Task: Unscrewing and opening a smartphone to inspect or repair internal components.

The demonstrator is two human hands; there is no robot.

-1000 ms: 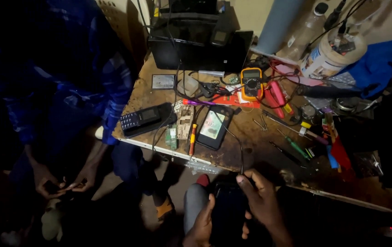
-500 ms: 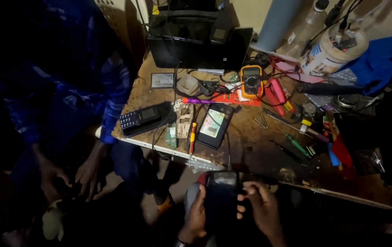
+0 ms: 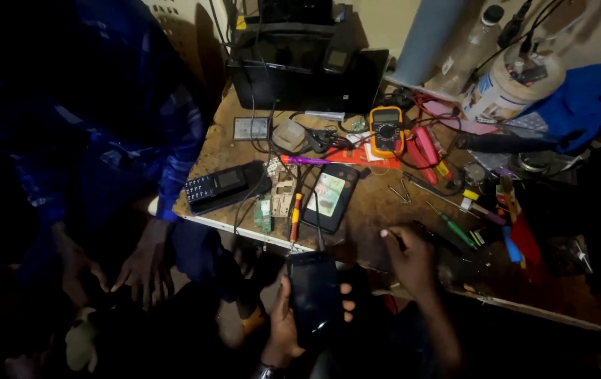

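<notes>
The left hand point(image 3: 283, 330) gripped a dark phone point(image 3: 312, 291); the right hand point(image 3: 411, 261) lay open on the surface point(image 3: 370, 210). A screwdriver point(image 3: 295, 214), cased phone point(image 3: 326, 196) and multimeter point(image 3: 386, 130) cluttered it beyond.

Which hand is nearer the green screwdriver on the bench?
Right. The right hand reaches over the bench edge just left of the green screwdriver. The left hand is lower, below the bench, holding a dark phone.

Dark phone screen point(image 3: 312, 291) in left hand point(image 3: 283, 326) — yellow meter's grey display point(image 3: 386, 116) behind, on bench.
</notes>
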